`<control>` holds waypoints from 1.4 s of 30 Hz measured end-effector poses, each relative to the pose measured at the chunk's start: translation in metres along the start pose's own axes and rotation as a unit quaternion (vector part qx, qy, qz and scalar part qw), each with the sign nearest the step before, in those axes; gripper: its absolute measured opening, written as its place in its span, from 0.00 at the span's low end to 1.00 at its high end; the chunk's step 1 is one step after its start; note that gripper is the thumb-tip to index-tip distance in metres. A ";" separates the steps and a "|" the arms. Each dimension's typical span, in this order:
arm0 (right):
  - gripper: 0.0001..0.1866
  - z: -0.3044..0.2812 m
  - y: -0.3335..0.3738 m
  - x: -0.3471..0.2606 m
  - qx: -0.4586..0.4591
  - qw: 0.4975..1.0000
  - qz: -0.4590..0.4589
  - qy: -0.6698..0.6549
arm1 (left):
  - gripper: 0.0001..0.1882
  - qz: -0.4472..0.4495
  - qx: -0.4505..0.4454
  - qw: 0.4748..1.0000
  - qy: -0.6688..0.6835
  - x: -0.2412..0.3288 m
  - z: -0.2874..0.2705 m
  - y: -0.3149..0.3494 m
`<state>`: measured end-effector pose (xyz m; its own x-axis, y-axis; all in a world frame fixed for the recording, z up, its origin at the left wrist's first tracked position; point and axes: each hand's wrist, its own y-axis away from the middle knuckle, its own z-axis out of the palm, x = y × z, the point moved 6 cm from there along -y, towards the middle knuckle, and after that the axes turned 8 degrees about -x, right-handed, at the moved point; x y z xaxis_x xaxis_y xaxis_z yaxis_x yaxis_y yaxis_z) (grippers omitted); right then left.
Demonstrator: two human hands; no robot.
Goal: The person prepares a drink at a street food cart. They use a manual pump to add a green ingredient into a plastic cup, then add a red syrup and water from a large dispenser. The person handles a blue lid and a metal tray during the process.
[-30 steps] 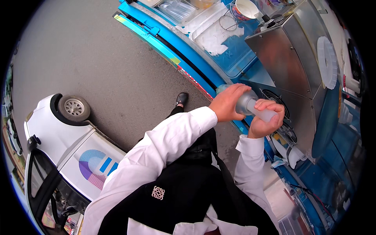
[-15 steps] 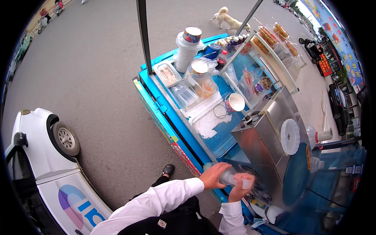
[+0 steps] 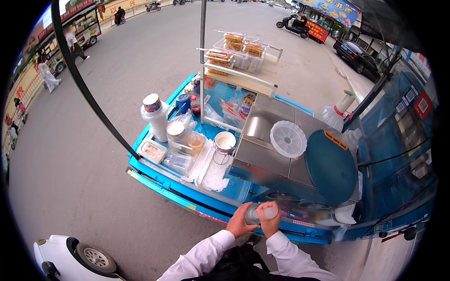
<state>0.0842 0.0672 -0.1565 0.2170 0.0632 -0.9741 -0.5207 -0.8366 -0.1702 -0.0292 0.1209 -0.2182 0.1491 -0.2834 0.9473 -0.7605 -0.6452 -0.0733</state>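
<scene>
Both my hands are around a clear, cylindrical container with a whitish round end [image 3: 254, 214], just over the near edge of the blue cart [image 3: 161, 187]. My left hand [image 3: 239, 221] wraps its left side, and my right hand [image 3: 270, 223] grips the right end. What is inside it I cannot make out. Beyond my hands stands a steel box-shaped machine [image 3: 253, 161]. A round translucent plastic lid [image 3: 281, 147] and a large teal disc [image 3: 330, 164] rest on it.
Left of the machine are an open paper cup [image 3: 225, 142] in a wire ring, plastic tubs [image 3: 153, 151] and a stack of cups [image 3: 158, 125]. A shelf [image 3: 241, 79] holds boxed skewered snacks. A black post [image 3: 84, 79] rises at left; a white car [image 3: 70, 255] is parked behind it.
My view has swung right, so the cart and hands appear further left and the dog is out of sight. My hands have come closer together around the container.
</scene>
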 end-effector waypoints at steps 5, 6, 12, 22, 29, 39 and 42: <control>0.12 -0.002 0.001 -0.011 0.006 1.000 0.005 0.029 | 0.52 0.042 0.001 0.998 -0.045 -0.013 0.013 -0.002; 0.12 0.004 0.001 -0.009 -0.005 1.000 0.011 0.029 | 0.52 0.042 0.014 0.998 -0.045 -0.018 0.010 0.002; 0.07 -0.019 0.003 0.001 0.008 1.000 0.023 -0.003 | 0.48 0.039 -0.003 0.998 -0.039 -0.016 0.020 -0.001; 0.06 -0.087 0.019 -0.133 0.126 0.984 -0.017 -0.123 | 0.47 0.091 -0.063 0.980 -0.162 0.032 0.000 0.036; 0.06 -0.119 0.024 -0.173 0.161 0.957 -0.047 -0.237 | 0.46 0.120 -0.055 0.966 -0.221 0.059 -0.017 0.038; 0.06 -0.158 0.045 -0.211 0.198 0.940 -0.097 -0.259 | 0.46 0.068 -0.094 0.968 -0.224 0.082 -0.005 0.031; 0.06 -0.159 0.055 -0.219 0.174 0.947 -0.086 -0.255 | 0.47 0.121 -0.122 0.946 -0.275 0.088 0.000 0.037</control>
<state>0.1395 -0.0794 0.0713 -0.0584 0.5111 -0.8575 -0.7737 -0.5660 -0.2847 -0.0444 0.0718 -0.1373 0.2062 -0.7716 0.6018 -0.9277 -0.3497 -0.1305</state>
